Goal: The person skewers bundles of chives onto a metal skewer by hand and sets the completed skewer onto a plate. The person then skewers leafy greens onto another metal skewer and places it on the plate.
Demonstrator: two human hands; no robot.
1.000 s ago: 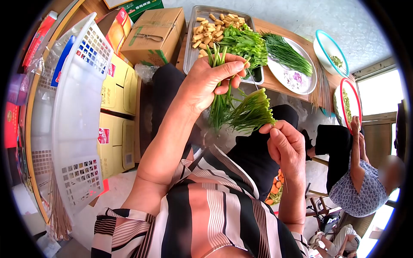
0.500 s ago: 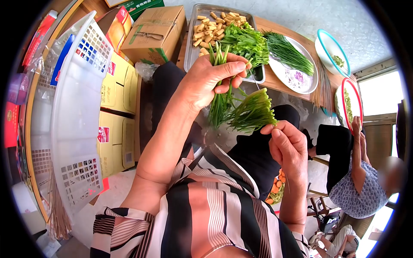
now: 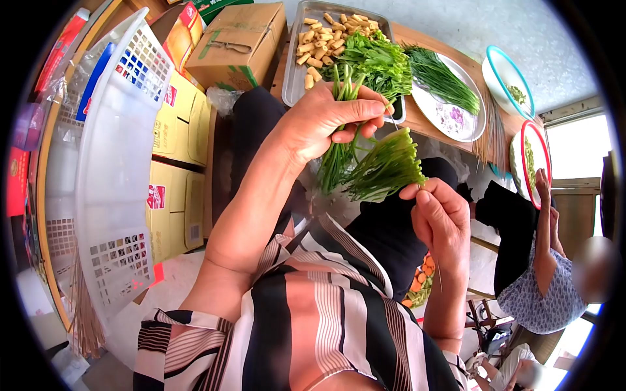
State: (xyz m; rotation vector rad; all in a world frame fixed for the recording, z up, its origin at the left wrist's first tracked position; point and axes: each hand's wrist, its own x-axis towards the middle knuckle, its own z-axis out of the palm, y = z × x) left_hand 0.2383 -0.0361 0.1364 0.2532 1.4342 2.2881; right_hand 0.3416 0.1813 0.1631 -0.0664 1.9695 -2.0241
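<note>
The left hand (image 3: 336,117) near 12 o'clock hides the middle of a bundle of green stalks (image 3: 336,163), while a thin skewer (image 3: 440,279) vanishes inside a row of cut green stems (image 3: 388,166) and behind the right hand (image 3: 442,214) at 3 o'clock. At 4 o'clock, orange carrot pieces (image 3: 424,270) lie partly masked by the striped shirt (image 3: 319,313) and right forearm (image 3: 448,300); a co-worker's head (image 3: 593,270) between 3 and 4 is blurred. The top edge crops a green carton (image 3: 222,6) at 11 o'clock, and green scraps (image 3: 516,95) in the teal-rimmed bowl (image 3: 499,69) at 2 are too small to identify.
</note>
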